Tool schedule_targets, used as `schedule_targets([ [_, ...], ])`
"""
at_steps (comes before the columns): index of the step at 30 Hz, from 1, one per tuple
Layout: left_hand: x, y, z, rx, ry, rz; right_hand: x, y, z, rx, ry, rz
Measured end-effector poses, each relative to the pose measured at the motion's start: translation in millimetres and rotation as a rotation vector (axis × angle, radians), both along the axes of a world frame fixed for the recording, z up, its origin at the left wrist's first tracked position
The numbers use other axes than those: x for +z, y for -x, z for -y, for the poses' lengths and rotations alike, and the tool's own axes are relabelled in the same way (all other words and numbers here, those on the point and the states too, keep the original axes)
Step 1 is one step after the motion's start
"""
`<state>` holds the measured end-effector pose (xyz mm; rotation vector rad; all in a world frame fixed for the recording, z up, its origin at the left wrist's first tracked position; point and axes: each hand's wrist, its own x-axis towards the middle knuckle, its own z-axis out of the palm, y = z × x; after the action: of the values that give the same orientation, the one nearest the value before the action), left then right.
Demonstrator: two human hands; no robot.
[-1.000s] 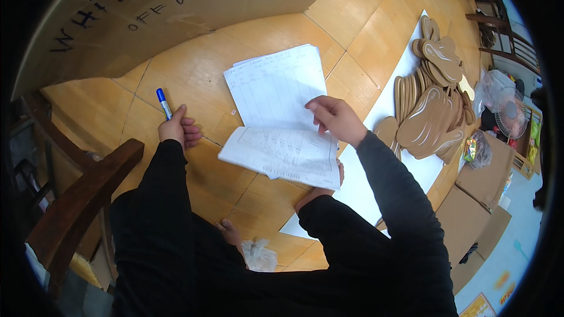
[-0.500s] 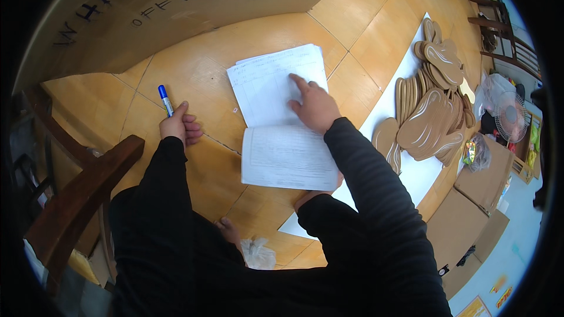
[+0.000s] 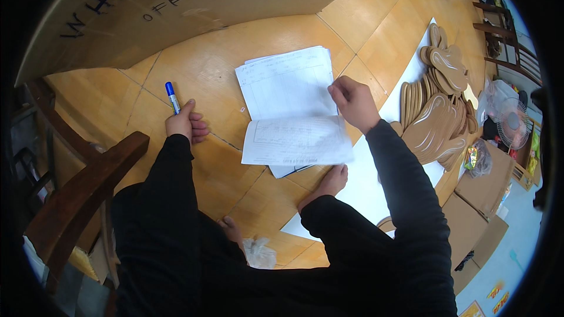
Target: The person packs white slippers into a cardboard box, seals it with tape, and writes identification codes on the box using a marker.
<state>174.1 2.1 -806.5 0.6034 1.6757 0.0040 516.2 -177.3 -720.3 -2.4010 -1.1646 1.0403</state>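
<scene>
A blue-capped marker (image 3: 172,97) pokes up from my left hand (image 3: 183,123), held at the thumb side with the other fingers loosely curled. It hovers over the tan floor, left of a stack of papers (image 3: 288,88). The top sheets are covered in handwriting and ruled lines. Their lower part is a folded-over sheet (image 3: 296,144), slightly blurred, with a dark-edged board peeking out beneath. My right hand (image 3: 357,104) is closed, its thumb and forefinger pinched at the right edge of the paper; the fingertips partly hide the grip.
Several brown foot-shaped insoles (image 3: 437,123) lie piled on a white sheet (image 3: 364,182) to the right. A large cardboard box (image 3: 176,29) stands along the far side. A wooden chair part (image 3: 88,182) juts in at left. My bare foot (image 3: 332,183) rests near the papers.
My right hand has moved right, from pointing on the upper page to pinching at its edge. The lower sheet's bottom edge has risen, uncovering the board. The left hand still has the marker.
</scene>
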Motion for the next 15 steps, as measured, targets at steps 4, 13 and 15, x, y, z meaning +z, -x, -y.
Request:
schedule_targets([
  [4,-1,0,0,-0.001,-0.005,0.002,4,-8,2,-0.11,0.073,0.208],
  [13,0,0,0,-0.012,-0.005,0.004,-10,-14,-10,-0.726,-0.162,-0.788],
  [15,-1,0,0,-0.014,-0.008,0.002,-17,-10,-14,-0.775,-0.125,-0.712],
])
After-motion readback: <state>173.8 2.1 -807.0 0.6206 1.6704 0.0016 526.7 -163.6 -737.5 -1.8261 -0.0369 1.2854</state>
